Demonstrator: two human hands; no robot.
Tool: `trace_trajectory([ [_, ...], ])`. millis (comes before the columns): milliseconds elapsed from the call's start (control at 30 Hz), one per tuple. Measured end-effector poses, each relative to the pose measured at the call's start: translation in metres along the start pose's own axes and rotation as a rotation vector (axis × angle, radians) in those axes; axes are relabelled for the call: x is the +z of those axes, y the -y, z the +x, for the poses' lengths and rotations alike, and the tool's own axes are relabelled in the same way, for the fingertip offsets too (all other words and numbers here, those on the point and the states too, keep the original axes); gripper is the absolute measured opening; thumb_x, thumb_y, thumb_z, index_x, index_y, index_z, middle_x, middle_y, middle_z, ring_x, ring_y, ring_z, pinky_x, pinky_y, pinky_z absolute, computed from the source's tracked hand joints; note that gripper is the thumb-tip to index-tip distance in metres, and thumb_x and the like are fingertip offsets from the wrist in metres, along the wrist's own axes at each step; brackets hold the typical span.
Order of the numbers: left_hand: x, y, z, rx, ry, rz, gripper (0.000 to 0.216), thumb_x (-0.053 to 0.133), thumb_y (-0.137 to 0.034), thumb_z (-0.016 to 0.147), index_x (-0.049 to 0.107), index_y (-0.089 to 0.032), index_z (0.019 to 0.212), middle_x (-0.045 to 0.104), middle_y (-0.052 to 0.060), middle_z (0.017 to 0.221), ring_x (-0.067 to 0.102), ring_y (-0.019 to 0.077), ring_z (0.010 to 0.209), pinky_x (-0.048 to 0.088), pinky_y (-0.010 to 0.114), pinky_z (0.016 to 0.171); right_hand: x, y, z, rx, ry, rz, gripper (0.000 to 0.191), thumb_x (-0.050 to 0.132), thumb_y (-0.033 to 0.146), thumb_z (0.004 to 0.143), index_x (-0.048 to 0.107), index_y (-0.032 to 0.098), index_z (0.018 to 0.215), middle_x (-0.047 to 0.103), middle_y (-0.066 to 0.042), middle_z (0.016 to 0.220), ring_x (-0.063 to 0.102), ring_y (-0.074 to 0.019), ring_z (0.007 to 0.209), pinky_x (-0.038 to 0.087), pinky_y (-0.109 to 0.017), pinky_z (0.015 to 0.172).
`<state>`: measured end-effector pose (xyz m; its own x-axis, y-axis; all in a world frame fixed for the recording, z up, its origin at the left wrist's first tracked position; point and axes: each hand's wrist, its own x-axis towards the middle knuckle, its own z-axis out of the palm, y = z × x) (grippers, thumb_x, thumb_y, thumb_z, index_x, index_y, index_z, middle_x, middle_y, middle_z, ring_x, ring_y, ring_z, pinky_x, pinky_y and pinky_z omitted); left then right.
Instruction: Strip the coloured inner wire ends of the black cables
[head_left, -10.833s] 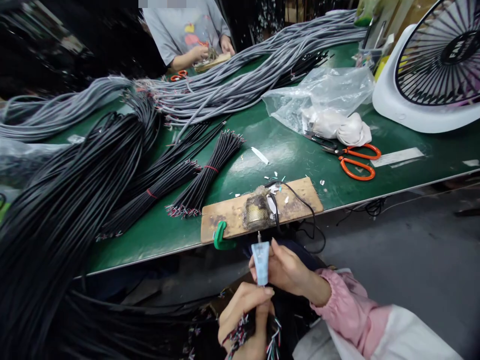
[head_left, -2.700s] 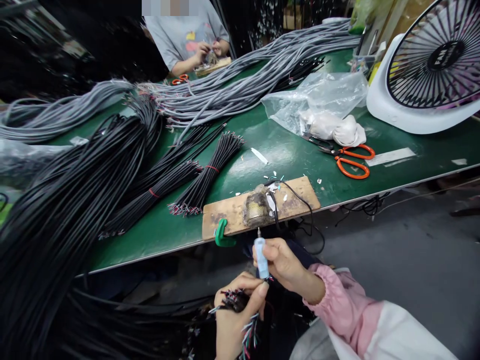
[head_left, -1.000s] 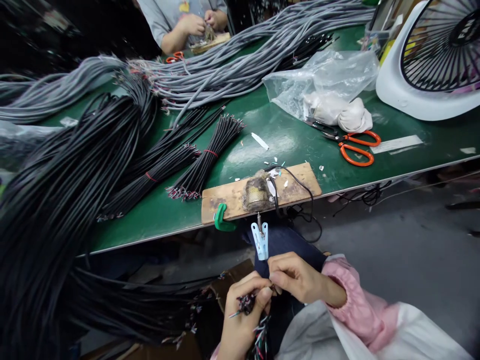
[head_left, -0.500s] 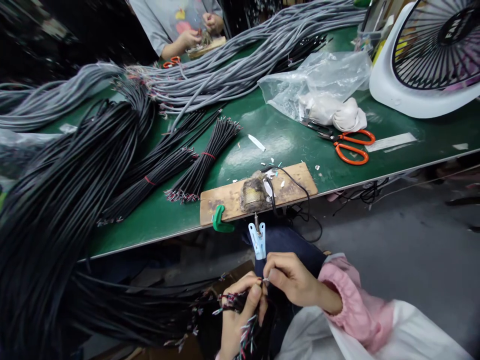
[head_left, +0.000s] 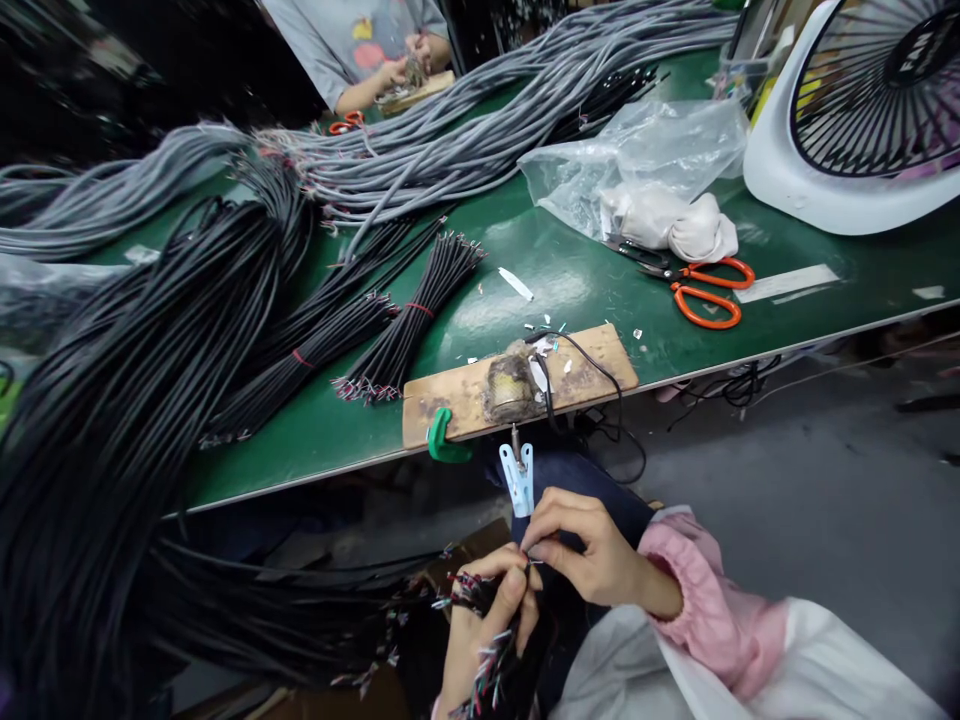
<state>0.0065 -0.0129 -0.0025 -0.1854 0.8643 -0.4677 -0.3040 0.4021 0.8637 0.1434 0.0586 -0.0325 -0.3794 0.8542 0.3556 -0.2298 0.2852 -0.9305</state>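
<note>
My left hand (head_left: pixel 487 610) is closed around a bunch of black cables (head_left: pixel 491 665), whose stripped ends show red, white and green wires. Thumb and forefinger of that hand pinch one cable end near the top. My right hand (head_left: pixel 581 545) is closed too, its thumb and fingertips pinching the fine wires at that same end, touching the left fingertips. Just beyond the hands, a light blue clothespin (head_left: pixel 517 478) hangs on a metal tip that sticks out from a wooden board (head_left: pixel 442 395) at the table edge.
A green clamp (head_left: pixel 444 437) grips the board. Black cables (head_left: pixel 135 400) are heaped at left, grey cables (head_left: pixel 420 150) behind. Orange-handled scissors (head_left: pixel 709 290), a plastic bag (head_left: pixel 637 150) and a white fan (head_left: pixel 795 170) are at right. Across the green table (head_left: pixel 465 310) a person (head_left: pixel 360 50) works.
My right hand has shifted slightly left and up, its fingertips now closer over the wire end. My left hand keeps its hold on the cables. The view has moved a little.
</note>
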Motion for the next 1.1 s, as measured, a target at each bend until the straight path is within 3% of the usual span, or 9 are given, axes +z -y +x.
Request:
trace_trajectory([
  [100,0.002,-0.001,-0.003,0.070,-0.066,0.027,0.034,0.083,-0.050,0.073,0.074,-0.018,0.076,0.049,-0.007,0.041,0.037,0.0050,0.033,0.032,0.017,0.039,0.000,-0.001,0.002,0.045,-0.018,0.011,0.014,0.063,0.022,0.094,0.074,0.015,0.090,0.068,-0.006,0.080,0.062,-0.0157,0.072,0.050,-0.026,0.065],
  [233,0.004,-0.003,-0.003,0.119,-0.136,0.072,0.030,0.082,-0.046,0.075,0.077,-0.018,0.085,0.053,-0.006,0.046,0.042,0.0071,0.036,0.037,0.019,0.039,0.000,-0.002,0.001,0.140,-0.151,-0.003,0.018,0.062,0.026,0.094,0.071,0.015,0.084,0.064,-0.004,0.074,0.057,-0.0150,0.066,0.046,-0.027,0.061],
  [467,0.006,0.005,-0.004,0.122,-0.103,-0.046,0.021,0.081,-0.038,0.081,0.074,-0.020,0.089,0.052,-0.007,0.054,0.043,0.0026,0.036,0.032,0.013,0.040,0.003,0.000,-0.003,0.130,-0.059,0.064,0.015,0.071,0.030,0.090,0.074,0.017,0.083,0.066,-0.006,0.077,0.059,-0.0169,0.069,0.048,-0.029,0.064],
  [567,0.011,0.006,-0.005,0.191,-0.073,-0.089,0.016,0.078,-0.034,0.083,0.070,-0.020,0.084,0.056,-0.006,0.065,0.046,0.0011,0.036,0.032,0.012,0.039,0.006,-0.004,-0.003,0.218,-0.009,0.287,0.022,0.073,0.035,0.089,0.071,0.016,0.078,0.061,-0.004,0.077,0.058,-0.0156,0.070,0.047,-0.028,0.066],
  [667,0.022,0.005,-0.004,0.336,-0.083,-0.056,0.013,0.075,-0.029,0.086,0.067,-0.021,0.082,0.060,-0.004,0.076,0.049,0.0012,0.038,0.034,0.013,0.038,0.009,-0.014,0.002,0.449,0.037,0.672,0.030,0.078,0.042,0.084,0.066,0.015,0.080,0.055,0.001,0.072,0.052,-0.0102,0.060,0.043,-0.024,0.060],
  [733,0.030,0.003,-0.002,0.489,-0.127,0.018,0.008,0.072,-0.026,0.089,0.067,-0.021,0.084,0.062,-0.003,0.077,0.051,0.0027,0.039,0.036,0.015,0.038,0.013,-0.021,0.012,0.537,-0.064,0.818,0.036,0.081,0.046,0.080,0.064,0.014,0.081,0.055,0.003,0.067,0.046,-0.0082,0.056,0.040,-0.022,0.057],
  [833,0.039,0.001,0.003,0.771,-0.222,0.148,0.006,0.067,-0.019,0.092,0.069,-0.022,0.086,0.066,-0.003,0.081,0.051,0.0041,0.039,0.038,0.018,0.038,0.020,-0.026,0.032,0.533,-0.134,0.967,0.047,0.077,0.060,0.079,0.063,0.014,0.079,0.059,-0.001,0.071,0.045,-0.0096,0.058,0.040,-0.025,0.057],
  [933,0.042,-0.001,0.009,0.968,-0.311,0.281,0.009,0.067,-0.016,0.091,0.071,-0.023,0.088,0.068,-0.002,0.083,0.054,0.0065,0.043,0.043,0.021,0.042,0.026,-0.026,0.047,0.529,-0.005,1.134,0.058,0.073,0.070,0.076,0.067,0.013,0.090,0.063,-0.005,0.081,0.044,-0.0095,0.059,0.042,-0.027,0.058],
  [1100,0.037,0.001,0.018,1.021,-0.392,0.405,0.010,0.067,-0.017,0.090,0.074,-0.024,0.088,0.070,0.000,0.085,0.062,0.0125,0.055,0.046,0.025,0.048,0.030,-0.023,0.054,0.504,-0.117,1.089,0.053,0.079,0.064,0.073,0.069,0.012,0.080,0.063,-0.005,0.073,0.053,-0.0129,0.063,0.042,-0.026,0.059],
])
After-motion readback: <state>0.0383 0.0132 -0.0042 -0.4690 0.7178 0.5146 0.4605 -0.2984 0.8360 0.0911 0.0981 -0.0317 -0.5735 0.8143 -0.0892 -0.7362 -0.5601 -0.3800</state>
